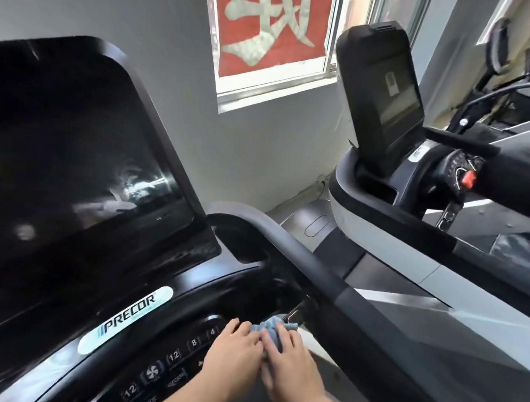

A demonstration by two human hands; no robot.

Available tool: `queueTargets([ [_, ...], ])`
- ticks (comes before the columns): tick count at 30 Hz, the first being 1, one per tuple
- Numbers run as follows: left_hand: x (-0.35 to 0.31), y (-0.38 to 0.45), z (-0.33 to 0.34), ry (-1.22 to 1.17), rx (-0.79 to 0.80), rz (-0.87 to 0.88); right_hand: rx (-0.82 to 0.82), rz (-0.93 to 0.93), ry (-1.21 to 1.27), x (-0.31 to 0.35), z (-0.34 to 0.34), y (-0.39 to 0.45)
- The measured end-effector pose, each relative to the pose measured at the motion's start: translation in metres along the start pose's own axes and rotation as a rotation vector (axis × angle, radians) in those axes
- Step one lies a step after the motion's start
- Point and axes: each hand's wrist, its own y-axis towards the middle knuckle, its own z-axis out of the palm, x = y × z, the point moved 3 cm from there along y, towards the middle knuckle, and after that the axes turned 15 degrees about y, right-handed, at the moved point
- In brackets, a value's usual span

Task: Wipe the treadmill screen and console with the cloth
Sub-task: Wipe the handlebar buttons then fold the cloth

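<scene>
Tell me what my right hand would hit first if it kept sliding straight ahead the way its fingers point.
Your right hand, pressing the blue cloth, points up and slightly left along the console. It would probably meet the dark handlebar joint just past the cloth first, though depth there is hard to judge.

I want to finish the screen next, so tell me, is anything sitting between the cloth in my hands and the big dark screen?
Nothing visible blocks it. The cloth lies under both hands, left hand and right hand, on the console by the number keys. Only the open console face with the Precor badge lies between it and the screen.
</scene>
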Motion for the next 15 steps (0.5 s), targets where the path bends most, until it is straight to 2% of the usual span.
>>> queueTargets([
  [4,0.006,-0.006,-0.006,-0.038,-0.101,-0.023,-0.006,-0.089,-0.135,-0.002,-0.019,0.016],
  [10,0.007,-0.011,-0.005,-0.008,-0.095,-0.066,0.014,0.101,-0.24,-0.064,-0.05,0.046],
  [15,-0.001,-0.013,-0.004,0.082,-0.06,-0.063,0.083,0.12,-0.145,-0.042,-0.021,0.04],
])
